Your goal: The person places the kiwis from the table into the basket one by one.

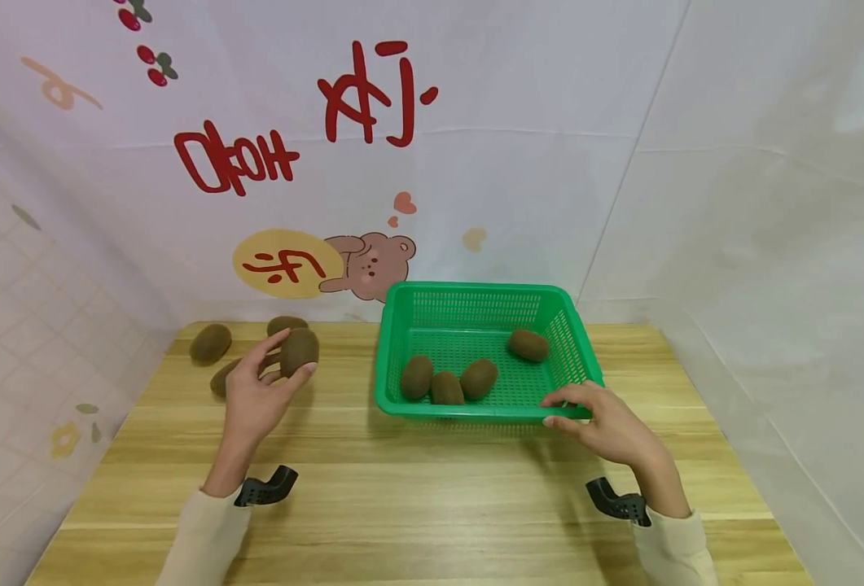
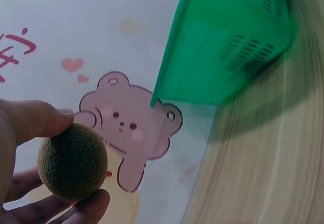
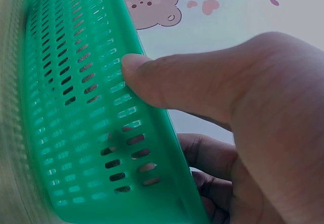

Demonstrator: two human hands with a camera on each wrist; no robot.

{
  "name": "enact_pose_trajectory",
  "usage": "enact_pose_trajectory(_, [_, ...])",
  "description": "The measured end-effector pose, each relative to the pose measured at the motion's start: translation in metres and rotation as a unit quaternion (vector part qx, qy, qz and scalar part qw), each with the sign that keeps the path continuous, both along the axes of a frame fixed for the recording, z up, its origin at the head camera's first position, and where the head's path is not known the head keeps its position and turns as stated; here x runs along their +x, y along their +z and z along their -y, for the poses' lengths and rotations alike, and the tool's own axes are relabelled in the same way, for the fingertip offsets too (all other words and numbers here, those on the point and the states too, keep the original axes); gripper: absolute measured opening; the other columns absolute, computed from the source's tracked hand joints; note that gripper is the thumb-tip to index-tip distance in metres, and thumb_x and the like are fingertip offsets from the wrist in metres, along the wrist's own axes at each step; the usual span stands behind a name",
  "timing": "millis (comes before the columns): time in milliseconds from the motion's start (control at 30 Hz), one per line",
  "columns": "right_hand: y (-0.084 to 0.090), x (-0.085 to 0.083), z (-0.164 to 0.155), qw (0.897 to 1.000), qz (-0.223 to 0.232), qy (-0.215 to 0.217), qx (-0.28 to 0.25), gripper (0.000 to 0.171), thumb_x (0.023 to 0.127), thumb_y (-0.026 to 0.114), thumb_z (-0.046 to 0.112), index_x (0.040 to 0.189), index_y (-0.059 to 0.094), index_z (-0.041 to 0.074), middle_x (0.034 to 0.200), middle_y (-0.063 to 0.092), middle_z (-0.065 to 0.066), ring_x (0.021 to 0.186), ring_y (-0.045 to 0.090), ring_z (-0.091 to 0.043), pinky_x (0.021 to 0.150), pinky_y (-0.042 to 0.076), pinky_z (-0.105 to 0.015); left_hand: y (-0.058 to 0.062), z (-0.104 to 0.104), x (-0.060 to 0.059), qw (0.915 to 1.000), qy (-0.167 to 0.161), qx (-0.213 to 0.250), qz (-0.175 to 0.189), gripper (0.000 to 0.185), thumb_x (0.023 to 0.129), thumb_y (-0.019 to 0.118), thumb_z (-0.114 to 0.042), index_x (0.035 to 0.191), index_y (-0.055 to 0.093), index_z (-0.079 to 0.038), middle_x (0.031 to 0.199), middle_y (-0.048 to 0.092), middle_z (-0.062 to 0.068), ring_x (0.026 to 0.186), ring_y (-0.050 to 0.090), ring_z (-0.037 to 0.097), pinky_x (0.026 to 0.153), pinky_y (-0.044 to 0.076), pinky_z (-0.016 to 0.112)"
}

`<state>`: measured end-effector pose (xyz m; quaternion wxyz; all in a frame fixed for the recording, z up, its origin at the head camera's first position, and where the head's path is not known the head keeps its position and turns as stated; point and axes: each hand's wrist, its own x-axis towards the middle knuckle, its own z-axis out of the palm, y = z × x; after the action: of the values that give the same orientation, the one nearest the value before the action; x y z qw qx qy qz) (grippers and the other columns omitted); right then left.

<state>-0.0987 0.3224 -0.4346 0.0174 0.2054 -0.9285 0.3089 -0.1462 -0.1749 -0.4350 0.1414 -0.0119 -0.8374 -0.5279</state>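
Four kiwifruit in basket, at least three outstanding on surface; left grip pinches another, right grip the rim.

My left hand pinches, thumb set against curved fingers; my right hand grips likewise, angled inward from a bent wrist, and I have both forearms extended forward, well apart.

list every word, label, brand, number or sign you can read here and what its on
Nothing legible enough to quote.
Upper red lettering, white wall sheet: large, but too stylised to read surely.
Left red lettering, same sheet: likewise.
Red lettering in yellow oval, same sheet: likewise.
Green basket, kiwifruit: no visible text.
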Motion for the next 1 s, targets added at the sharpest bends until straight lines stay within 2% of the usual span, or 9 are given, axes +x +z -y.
enact_pose_trajectory(133, [0.001, 0.0, 0.001, 1.0, -0.002, 0.0, 0.002, 0.02, 0.089, 0.08, 0.024, 0.109, 0.078, 0.019, 0.103, 0.073, 0.003, 0.092, 0.058, -0.015, 0.081, 0.05, -0.033, 0.004, -0.008, -0.006, 0.9999, -0.013, 0.004, -0.005, 0.062, 0.087, 0.084, -0.024, 0.145, 0.059, -0.021, 0.146, 0.058, 0.009, 0.124, 0.06, 0.027, 0.084, 0.047, 0.004])
enact_pose_trajectory(300, [0.001, -0.001, 0.0, 1.0, -0.003, -0.004, 0.004, 0.02, 0.089, 0.08, 0.024, 0.109, 0.078, 0.022, 0.104, 0.073, 0.003, 0.091, 0.056, -0.011, 0.081, 0.05, -0.035, 0.007, -0.019, -0.014, 0.9993, -0.031, 0.01, -0.02, 0.061, 0.088, 0.084, -0.023, 0.144, 0.06, -0.019, 0.142, 0.061, 0.009, 0.122, 0.062, 0.025, 0.085, 0.048, 0.006])
enact_pose_trajectory(467, [-0.001, -0.001, 0.0, 1.0, -0.001, -0.004, 0.003, 0.019, 0.09, 0.08, 0.023, 0.109, 0.078, 0.023, 0.104, 0.073, 0.003, 0.092, 0.057, -0.01, 0.081, 0.05, -0.037, 0.01, -0.03, -0.02, 0.9987, -0.045, 0.023, -0.011, 0.062, 0.088, 0.084, -0.022, 0.144, 0.06, -0.017, 0.142, 0.059, 0.009, 0.122, 0.061, 0.024, 0.086, 0.051, 0.012])
enact_pose_trajectory(600, [-0.001, -0.001, 0.0, 1.0, 0.001, -0.006, 0.002, 0.019, 0.09, 0.08, 0.025, 0.109, 0.077, 0.025, 0.104, 0.071, 0.009, 0.092, 0.057, -0.01, 0.082, 0.05, -0.035, 0.012, -0.038, -0.023, 0.9977, -0.06, 0.032, -0.008, 0.063, 0.087, 0.084, -0.021, 0.145, 0.059, -0.016, 0.145, 0.058, 0.009, 0.123, 0.061, 0.027, 0.087, 0.052, 0.014])
enact_pose_trajectory(800, [0.0, -0.001, 0.0, 1.0, 0.005, -0.009, 0.005, 0.02, 0.09, 0.08, 0.026, 0.108, 0.075, 0.033, 0.104, 0.068, 0.016, 0.092, 0.059, -0.012, 0.082, 0.05, -0.036, 0.012, -0.049, -0.029, 0.9961, -0.08, 0.033, -0.015, 0.064, 0.087, 0.085, -0.024, 0.145, 0.059, -0.017, 0.143, 0.06, 0.006, 0.124, 0.061, 0.026, 0.087, 0.051, 0.012])
enact_pose_trajectory(900, [0.0, -0.001, 0.0, 1.0, 0.004, -0.009, 0.007, 0.02, 0.091, 0.079, 0.025, 0.108, 0.075, 0.033, 0.104, 0.067, 0.017, 0.092, 0.059, -0.011, 0.084, 0.049, -0.035, 0.011, -0.055, -0.033, 0.9958, -0.084, 0.027, -0.022, 0.063, 0.087, 0.085, -0.025, 0.144, 0.06, -0.018, 0.143, 0.06, 0.006, 0.123, 0.062, 0.026, 0.089, 0.054, 0.02])
enact_pose_trajectory(1000, [0.0, -0.001, 0.0, 1.0, 0.005, -0.007, 0.007, 0.02, 0.091, 0.079, 0.025, 0.109, 0.075, 0.032, 0.104, 0.068, 0.016, 0.092, 0.058, -0.009, 0.085, 0.049, -0.034, 0.011, -0.061, -0.037, 0.9952, -0.09, 0.028, -0.026, 0.063, 0.086, 0.085, -0.025, 0.144, 0.06, -0.018, 0.143, 0.06, 0.006, 0.123, 0.062, 0.026, 0.092, 0.056, 0.035])
